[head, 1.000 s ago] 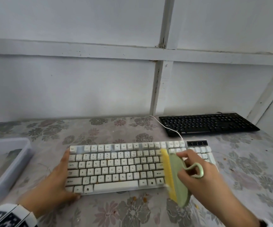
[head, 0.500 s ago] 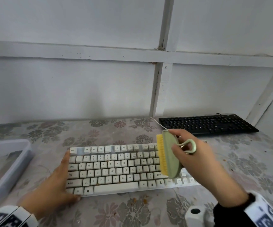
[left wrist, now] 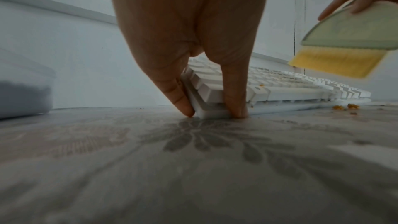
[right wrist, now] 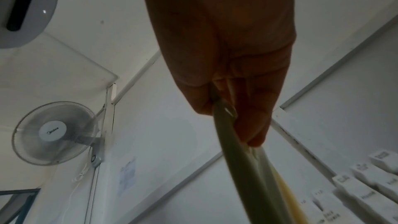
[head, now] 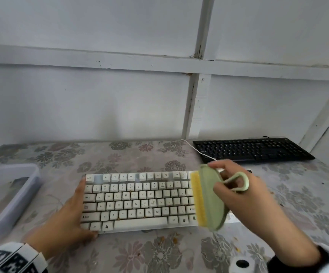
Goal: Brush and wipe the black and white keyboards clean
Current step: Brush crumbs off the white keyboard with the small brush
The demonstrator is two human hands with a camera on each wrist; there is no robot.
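Note:
A white keyboard (head: 136, 201) with crumbs between its keys lies on the flowered table (head: 140, 156). My left hand (head: 71, 215) braces its left end, with straight fingers along the side and the thumb against the front corner (left wrist: 234, 108). My right hand (head: 238, 201) grips a green brush (head: 209, 198) by its loop handle. The yellow bristles face left, over the keyboard's right part and just above the keys (left wrist: 336, 64). The black keyboard (head: 250, 150) lies at the back right, untouched.
A translucent plastic tub (head: 3, 194) stands at the left table edge. A white cable (head: 197, 150) runs from the keyboard to the wall. Orange crumbs (left wrist: 344, 106) lie before the keyboard. A small white object (head: 241, 264) sits near my right wrist.
The brush swept off the keyboard's front edge, rose toward the rear, and now stands over the right keys again. My left hand has stayed in place.

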